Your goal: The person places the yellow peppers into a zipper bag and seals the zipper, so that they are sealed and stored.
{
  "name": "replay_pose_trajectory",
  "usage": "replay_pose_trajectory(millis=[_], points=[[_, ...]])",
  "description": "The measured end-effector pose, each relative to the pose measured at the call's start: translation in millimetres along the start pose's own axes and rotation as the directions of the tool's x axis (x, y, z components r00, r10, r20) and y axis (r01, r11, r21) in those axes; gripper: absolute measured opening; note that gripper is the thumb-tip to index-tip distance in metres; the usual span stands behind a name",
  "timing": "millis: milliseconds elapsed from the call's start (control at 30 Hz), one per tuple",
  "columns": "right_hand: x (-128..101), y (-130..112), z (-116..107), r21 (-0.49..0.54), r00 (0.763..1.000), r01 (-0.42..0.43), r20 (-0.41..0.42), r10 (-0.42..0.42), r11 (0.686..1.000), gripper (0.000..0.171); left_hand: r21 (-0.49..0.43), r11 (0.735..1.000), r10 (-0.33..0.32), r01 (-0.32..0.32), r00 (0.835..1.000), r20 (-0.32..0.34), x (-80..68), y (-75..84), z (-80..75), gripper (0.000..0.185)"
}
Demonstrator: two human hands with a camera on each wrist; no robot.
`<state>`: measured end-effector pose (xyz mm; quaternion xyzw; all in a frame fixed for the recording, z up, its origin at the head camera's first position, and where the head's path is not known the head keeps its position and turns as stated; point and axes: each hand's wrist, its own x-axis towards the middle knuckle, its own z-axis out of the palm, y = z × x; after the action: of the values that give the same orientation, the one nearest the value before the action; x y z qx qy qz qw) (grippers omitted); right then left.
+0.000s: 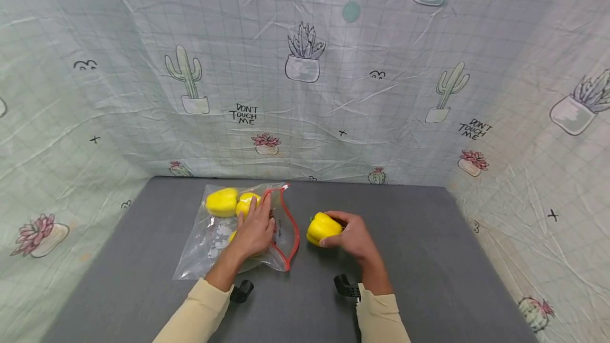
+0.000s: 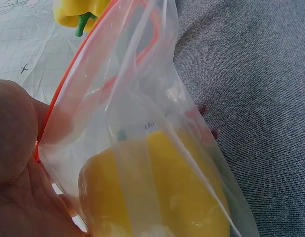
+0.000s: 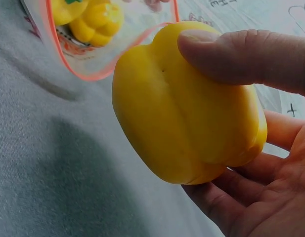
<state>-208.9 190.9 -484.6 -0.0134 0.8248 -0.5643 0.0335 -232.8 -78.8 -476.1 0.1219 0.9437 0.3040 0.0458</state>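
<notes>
My right hand [image 1: 352, 234] grips a yellow bell pepper [image 1: 323, 228], thumb on one side and fingers around the other. In the right wrist view this bell pepper [image 3: 187, 108] fills the middle, its lobed end showing. To the left lies a clear zip bag [image 1: 195, 258] with a red-edged mouth facing right. My left hand [image 1: 254, 233] holds the bag's upper lip near the red strip [image 2: 68, 74], and the mouth gapes. Inside the bag are yellow bell peppers [image 1: 221, 202], one partly hidden beneath the left hand. The held pepper is outside the mouth.
A dark grey table [image 1: 419, 269] lies under everything. Behind it and at both sides hangs a pale curtain [image 1: 333, 99] with cactus drawings, meeting the table's far edge. Black wrist camera mounts [image 1: 347, 286] sit by both sleeves.
</notes>
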Motion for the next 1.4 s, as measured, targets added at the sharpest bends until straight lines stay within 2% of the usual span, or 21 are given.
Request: replay_pose_trajectory(millis=[433, 733, 1400], points=[[3, -6, 16, 0.019, 0.998, 0.023, 0.051, -0.024, 1.0, 0.068, 0.003, 1.0, -0.012, 0.012, 1.0, -0.002, -0.3, 0.8, -2.2, 0.071], [5, -9, 29, -0.01, 0.995, 0.029, 0.101, -0.028, 1.0, 0.071, 0.01, 1.0, -0.01, 0.01, 1.0, 0.003, -0.8, -0.5, -2.6, 0.071], [7, -14, 51, -0.049, 0.987, 0.068, 0.146, -0.06, 0.996, 0.07, 0.005, 1.0, -0.012, 0.012, 1.0, 0.013, -1.2, 0.8, -2.4, 0.07]])
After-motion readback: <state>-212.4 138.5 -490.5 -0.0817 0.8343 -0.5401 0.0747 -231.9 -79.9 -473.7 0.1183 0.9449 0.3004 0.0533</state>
